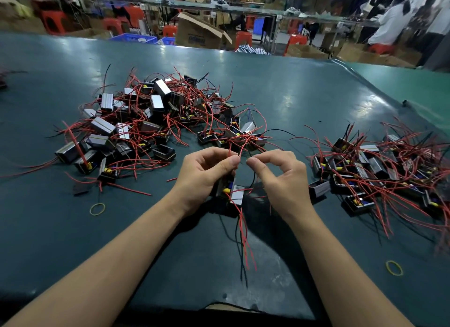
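Centre frame: left hand is gripping small black rectangular wired modules and pinching a thin red wire; right hand is curling alongside, grasp unclear.

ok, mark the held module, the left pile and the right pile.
held module (236, 195), head view, silver side face.
left pile (157, 105), head view, upright silver box.
right pile (375, 165), head view, dark box mid-pile.

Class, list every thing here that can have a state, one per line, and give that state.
left hand, grips the black module, pinches a red wire
right hand, fingers curled, grip unclear
black module, in the left hand, wires hanging down
centre heap of modules, loose, wires tangled
right heap of modules, loose, wires tangled
left rubber band, lying flat, unstretched
right rubber band, lying flat, unstretched
cardboard box, flaps open
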{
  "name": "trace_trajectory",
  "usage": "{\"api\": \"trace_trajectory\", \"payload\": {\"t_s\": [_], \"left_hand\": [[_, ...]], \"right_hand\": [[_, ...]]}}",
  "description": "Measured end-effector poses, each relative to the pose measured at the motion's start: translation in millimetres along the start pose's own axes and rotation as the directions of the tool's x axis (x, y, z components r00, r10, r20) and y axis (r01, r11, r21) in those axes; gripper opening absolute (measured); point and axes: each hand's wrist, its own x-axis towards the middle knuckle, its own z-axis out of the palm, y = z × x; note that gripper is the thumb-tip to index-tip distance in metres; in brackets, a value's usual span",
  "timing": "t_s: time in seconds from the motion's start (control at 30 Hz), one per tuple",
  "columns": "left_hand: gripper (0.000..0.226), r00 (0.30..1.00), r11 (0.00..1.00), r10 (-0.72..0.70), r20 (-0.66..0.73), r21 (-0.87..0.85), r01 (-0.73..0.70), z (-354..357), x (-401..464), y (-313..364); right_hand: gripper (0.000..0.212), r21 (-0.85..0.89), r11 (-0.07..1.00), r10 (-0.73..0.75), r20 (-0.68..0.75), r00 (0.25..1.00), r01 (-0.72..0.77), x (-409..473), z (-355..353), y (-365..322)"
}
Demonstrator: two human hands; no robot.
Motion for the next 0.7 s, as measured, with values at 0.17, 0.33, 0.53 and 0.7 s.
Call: {"api": "trace_trajectory", "payload": {"t_s": [0.17, 0.33, 0.53, 0.7], "left_hand": [[0.020, 1.000, 1.000, 0.030, -0.003, 0.004, -0.030, 0.5, 0.9, -0.1], [0.020, 0.999, 0.999, 0.024, -0.036, 0.027, -0.023, 2.1, 2.7, -2.3], [0.022, 0.997, 0.997, -0.062, -0.048, -0.049, 0.060, 1.5, 4.2, -4.9], [0.012, 0.987, 0.978, -0.160, 0.003, -0.132, 0.159, 0.2, 7.3, -2.8]], "right_hand": [[0.023, 0.251, 0.961, 0.079, 0.143, 0.987, -0.113, -0.2, 4.1, -1.8], [0.018, 0.405, 0.880, 0.175, 0.212, 0.961, -0.250, -1.0, 10.0, -3.0], [0.032, 0.516, 0.767, 0.267, 0.282, 0.922, -0.380, 0.7, 14.3, 1.0], [0.049, 0.461, 0.808, 0.268, 0.267, 0.926, -0.367, 1.8, 15.9, 3.4]]}}
